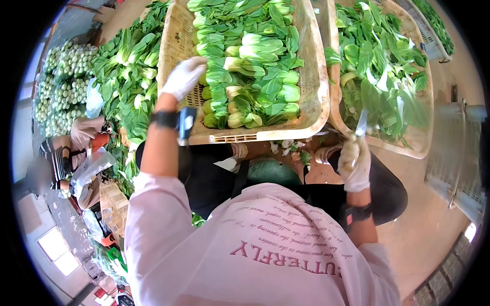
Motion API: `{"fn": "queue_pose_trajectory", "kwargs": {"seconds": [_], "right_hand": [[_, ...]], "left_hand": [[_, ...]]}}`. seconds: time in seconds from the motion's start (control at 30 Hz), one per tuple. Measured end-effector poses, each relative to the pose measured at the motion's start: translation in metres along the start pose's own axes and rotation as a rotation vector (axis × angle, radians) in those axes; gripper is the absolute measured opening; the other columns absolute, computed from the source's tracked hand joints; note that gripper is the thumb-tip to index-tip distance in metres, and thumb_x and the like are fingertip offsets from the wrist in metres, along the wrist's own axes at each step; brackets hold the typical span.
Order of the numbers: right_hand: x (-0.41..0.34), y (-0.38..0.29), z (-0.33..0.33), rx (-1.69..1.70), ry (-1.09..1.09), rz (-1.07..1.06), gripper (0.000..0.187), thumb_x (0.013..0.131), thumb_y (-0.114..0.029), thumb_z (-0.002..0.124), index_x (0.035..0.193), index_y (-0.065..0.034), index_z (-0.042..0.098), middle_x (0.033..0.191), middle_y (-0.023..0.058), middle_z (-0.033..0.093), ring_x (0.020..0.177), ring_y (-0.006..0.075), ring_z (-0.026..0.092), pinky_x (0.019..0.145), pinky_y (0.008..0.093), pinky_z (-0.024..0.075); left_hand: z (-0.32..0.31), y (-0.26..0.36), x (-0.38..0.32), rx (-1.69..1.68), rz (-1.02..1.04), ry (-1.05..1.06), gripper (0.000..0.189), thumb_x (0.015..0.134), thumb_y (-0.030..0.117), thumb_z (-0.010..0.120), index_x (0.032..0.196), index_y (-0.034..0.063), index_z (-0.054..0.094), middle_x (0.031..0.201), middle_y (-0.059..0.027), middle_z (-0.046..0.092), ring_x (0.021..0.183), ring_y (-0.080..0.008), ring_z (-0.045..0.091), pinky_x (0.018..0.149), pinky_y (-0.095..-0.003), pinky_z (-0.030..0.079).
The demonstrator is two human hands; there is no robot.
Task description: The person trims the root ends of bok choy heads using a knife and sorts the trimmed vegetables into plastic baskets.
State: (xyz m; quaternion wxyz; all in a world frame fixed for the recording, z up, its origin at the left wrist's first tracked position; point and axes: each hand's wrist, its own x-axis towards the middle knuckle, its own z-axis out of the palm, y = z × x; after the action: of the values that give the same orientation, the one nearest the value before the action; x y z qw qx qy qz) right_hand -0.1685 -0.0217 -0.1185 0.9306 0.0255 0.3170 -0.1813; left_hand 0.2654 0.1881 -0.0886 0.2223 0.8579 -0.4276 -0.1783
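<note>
My left hand (186, 77), in a white glove, is over the left side of a plastic crate (287, 131). Its fingertips meet the pale ends of a row of bok choy (216, 80); whether they grip one is hidden. Heads of bok choy lie in neat rows inside this crate, with several loose ones (260, 48) on top. My right hand (354, 162), also gloved, grips a knife (361, 124) with its blade pointing away from me. Beyond the blade, a second crate (415, 152) holds loose, trimmed bok choy leaves (367, 76), partly blurred.
A heap of untidy bok choy (134, 65) lies left of the crate. Bagged pale-ended vegetables (65, 76) are stacked farther left. A seated person (57, 160) handles a clear plastic bag (92, 168). Leaf scraps (287, 145) litter the floor by my feet. A grey crate (455, 149) stands right.
</note>
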Motion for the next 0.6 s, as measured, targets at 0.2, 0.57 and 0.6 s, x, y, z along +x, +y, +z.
{"fn": "queue_pose_trajectory", "kwargs": {"seconds": [0.2, 0.57, 0.6], "right_hand": [[-0.072, 0.042, 0.004, -0.300, 0.271, 0.023, 0.027, 0.096, -0.033, 0.040, 0.090, -0.0092, 0.049, 0.049, -0.0034, 0.034, 0.034, 0.0059, 0.030, 0.030, 0.0182, 0.0258], [-0.038, 0.007, 0.089, -1.052, 0.145, -0.445, 0.033, 0.097, -0.033, 0.038, 0.100, -0.0056, 0.056, 0.056, -0.0002, 0.046, 0.038, 0.0058, 0.032, 0.037, 0.0184, 0.0247], [-0.032, 0.003, 0.106, -1.120, 0.087, -0.487, 0.032, 0.096, -0.032, 0.039, 0.101, -0.0057, 0.056, 0.057, -0.0006, 0.047, 0.039, 0.0056, 0.032, 0.038, 0.0180, 0.0246]], "left_hand": [[0.149, -0.041, 0.079, 0.499, -0.353, -0.844, 0.050, 0.076, 0.030, 0.063, 0.119, 0.0054, 0.056, 0.114, -0.0156, 0.060, 0.104, -0.0290, 0.057, 0.092, -0.0360, 0.043], [0.151, -0.028, 0.060, 0.377, -0.391, -0.747, 0.076, 0.062, 0.036, 0.078, 0.121, 0.0025, 0.043, 0.112, -0.0202, 0.057, 0.102, -0.0294, 0.057, 0.083, -0.0377, 0.048], [0.147, -0.026, 0.057, 0.381, -0.394, -0.742, 0.076, 0.062, 0.036, 0.078, 0.121, 0.0025, 0.043, 0.112, -0.0202, 0.057, 0.102, -0.0294, 0.057, 0.083, -0.0377, 0.048]]}}
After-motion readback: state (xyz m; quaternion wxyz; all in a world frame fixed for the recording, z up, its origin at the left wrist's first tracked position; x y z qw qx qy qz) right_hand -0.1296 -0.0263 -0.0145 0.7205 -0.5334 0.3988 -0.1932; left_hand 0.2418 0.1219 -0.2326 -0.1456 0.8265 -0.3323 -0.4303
